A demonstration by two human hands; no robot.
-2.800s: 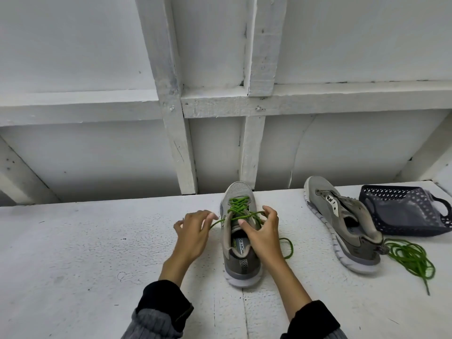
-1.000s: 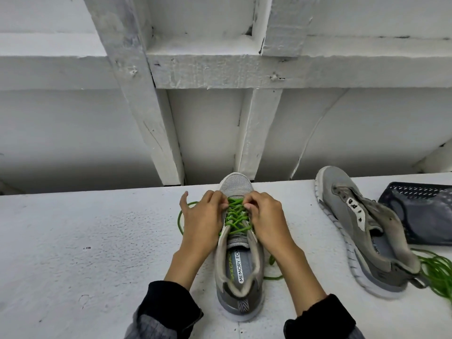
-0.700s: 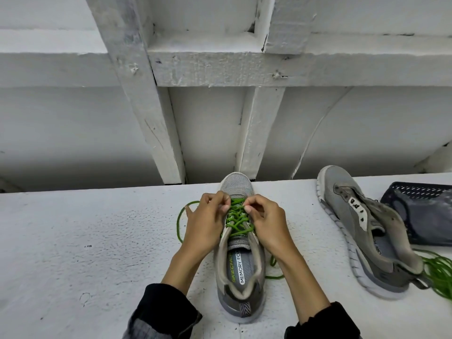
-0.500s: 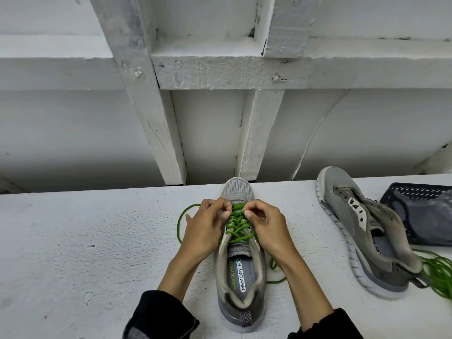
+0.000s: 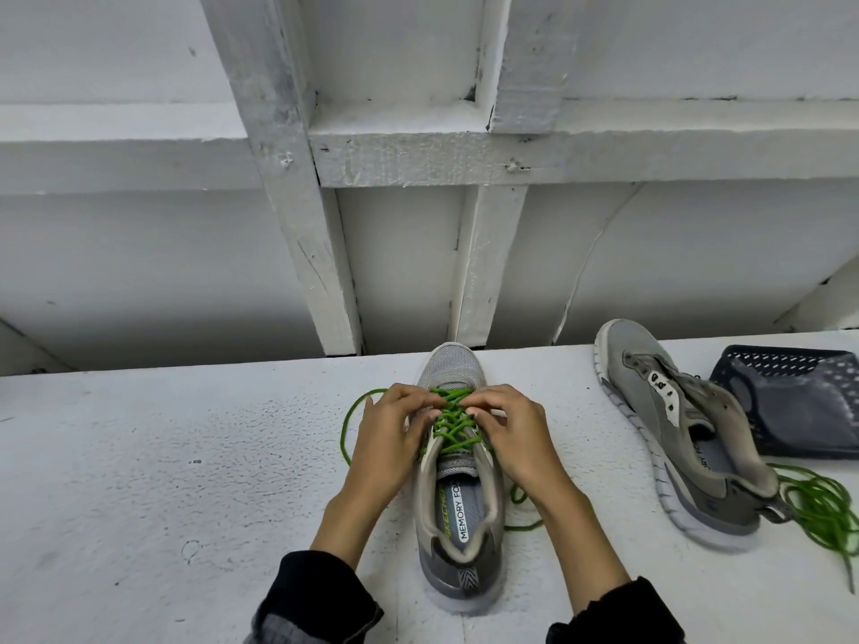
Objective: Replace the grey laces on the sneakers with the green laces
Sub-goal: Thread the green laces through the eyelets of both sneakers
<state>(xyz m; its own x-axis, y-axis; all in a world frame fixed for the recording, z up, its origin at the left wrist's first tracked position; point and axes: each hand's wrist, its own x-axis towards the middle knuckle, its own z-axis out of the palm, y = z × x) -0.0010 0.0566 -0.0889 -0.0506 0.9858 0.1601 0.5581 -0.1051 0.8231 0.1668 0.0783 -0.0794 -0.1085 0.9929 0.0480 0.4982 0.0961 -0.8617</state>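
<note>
Bench (image 5: 139, 457): white, rough painted top, set against a white timber-framed wall (image 5: 395, 253) of boards, studs and one cross rail.

Sneaker (image 5: 458, 527): grey, placed upright near the middle of the bench, toe at the far edge, heel toward the near edge. The insole is printed "SKECHERS" in green and "MEMORY FOA…", the last letters hidden. Green lace (image 5: 453, 422) is threaded in crossings over the tongue; loose lengths are trailed on the bench at both sides of the shoe.

Left hand (image 5: 388, 441) and right hand (image 5: 509, 436): fingers curled, tips pinched on the upper crossings of the lace.

Second sneaker (image 5: 674, 434): grey, unlaced, tilted, toward the right end of the bench; insole lettering only partly legible.

Spare lace (image 5: 822, 508): green, heaped by that shoe's heel.

Basket (image 5: 790, 402): dark perforated plastic, at the far right corner.
</note>
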